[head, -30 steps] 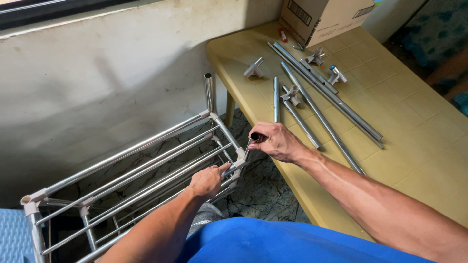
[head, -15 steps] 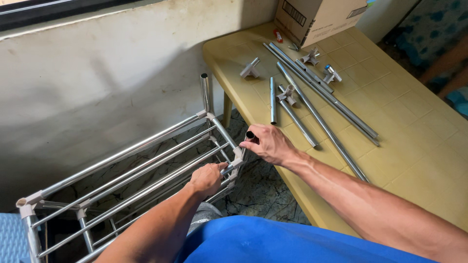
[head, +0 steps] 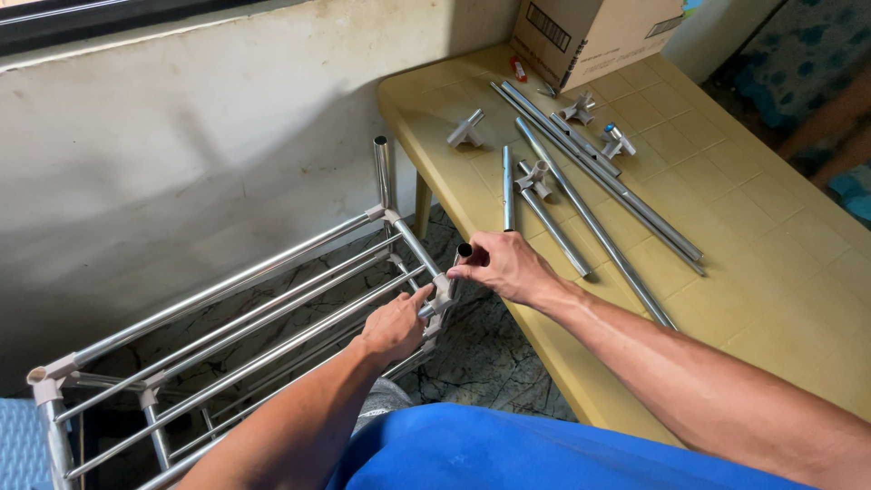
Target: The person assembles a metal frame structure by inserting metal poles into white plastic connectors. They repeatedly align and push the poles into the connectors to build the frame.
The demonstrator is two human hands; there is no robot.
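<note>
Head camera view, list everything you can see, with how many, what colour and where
Metal rack frame: one, silver tubes with beige connectors, on the floor by the wall.
Upright tube: one, silver, at the rack's far corner.
Short tube: one, silver with a dark open end, at the rack's near corner.
Loose tubes: about six, silver, on the table.
Loose connectors: four, beige-grey, among the tubes.
Table: one, yellow, on the right.
Cardboard box: one, brown, at the table's far end.
Wall: one, off-white, behind the rack.
Left hand: on the rack's near corner connector.
Right hand: gripping the short tube.
</note>
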